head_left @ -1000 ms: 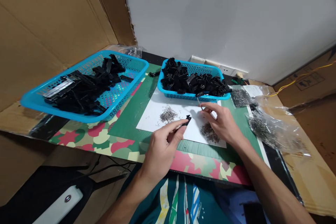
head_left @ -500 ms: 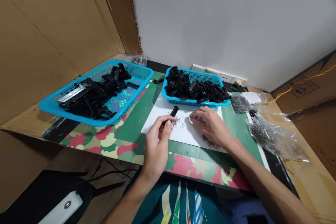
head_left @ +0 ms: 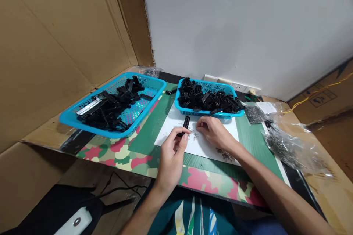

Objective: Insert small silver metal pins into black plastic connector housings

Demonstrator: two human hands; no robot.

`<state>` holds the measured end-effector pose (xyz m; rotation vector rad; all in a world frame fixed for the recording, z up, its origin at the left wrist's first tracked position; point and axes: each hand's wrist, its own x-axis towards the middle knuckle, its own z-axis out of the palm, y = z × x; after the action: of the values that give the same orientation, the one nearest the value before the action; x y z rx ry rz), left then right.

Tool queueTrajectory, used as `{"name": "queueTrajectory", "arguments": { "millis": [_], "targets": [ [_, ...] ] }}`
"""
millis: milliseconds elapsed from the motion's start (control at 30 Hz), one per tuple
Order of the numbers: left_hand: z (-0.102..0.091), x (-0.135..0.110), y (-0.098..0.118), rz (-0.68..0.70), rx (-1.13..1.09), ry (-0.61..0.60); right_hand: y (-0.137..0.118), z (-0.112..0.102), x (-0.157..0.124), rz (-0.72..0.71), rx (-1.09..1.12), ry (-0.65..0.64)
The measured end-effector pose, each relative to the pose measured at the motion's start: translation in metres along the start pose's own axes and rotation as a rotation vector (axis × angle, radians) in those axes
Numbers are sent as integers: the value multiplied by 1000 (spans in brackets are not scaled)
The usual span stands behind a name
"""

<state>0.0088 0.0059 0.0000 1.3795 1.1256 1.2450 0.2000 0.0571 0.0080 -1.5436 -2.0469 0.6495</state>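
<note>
My left hand (head_left: 173,150) grips a narrow black plastic part (head_left: 186,122) between thumb and fingers, its far end pointing away from me. To its right, my right hand (head_left: 215,132) is low over the white sheet (head_left: 202,147), thumb and fingertips drawn together; whatever they may hold is too small to make out. Between the two hands lies a loose scatter of small metal pieces (head_left: 194,135), perhaps springs. A second pile of small metal pieces (head_left: 226,155) sits under my right wrist.
A blue basket (head_left: 182,112) heaped with black parts stands behind the sheet. A larger blue basket (head_left: 68,120) of black parts is at the left. Plastic bags of metal pieces (head_left: 281,147) lie at the right. Behind them runs a yellow cable (head_left: 299,104) by a cardboard box.
The view has shifted, so the scene sits a little lower and farther right. My right fingertips have drawn closer together beside the metal scatter; my left hand keeps the black part.
</note>
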Motion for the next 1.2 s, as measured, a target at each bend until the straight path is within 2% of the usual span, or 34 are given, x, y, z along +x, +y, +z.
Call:
{"name": "queueTrajectory", "arguments": {
  "millis": [167,367,467,600,700,900,1200],
  "targets": [
    [0,0,-1,-23,3,-28,-2,-5,-12,-43,97,-18],
    [1,-1,-3,-12,30,-94,-13,-22,-27,-27,662,-161],
    [3,-1,-2,13,40,-107,-19,-19,-30,6,872,-193],
    [4,-3,3,44,46,-128,-23,-5,-33,18,1020,-199],
    [4,-4,6,37,66,-141,-24,0,-35,23,1019,-171],
    [2,-4,6,0,89,-148,-23,-6,-39,1,814,-43],
    [0,-4,5,15,109,-178,-25,-3,-42,-43,713,70]
  ]
}}
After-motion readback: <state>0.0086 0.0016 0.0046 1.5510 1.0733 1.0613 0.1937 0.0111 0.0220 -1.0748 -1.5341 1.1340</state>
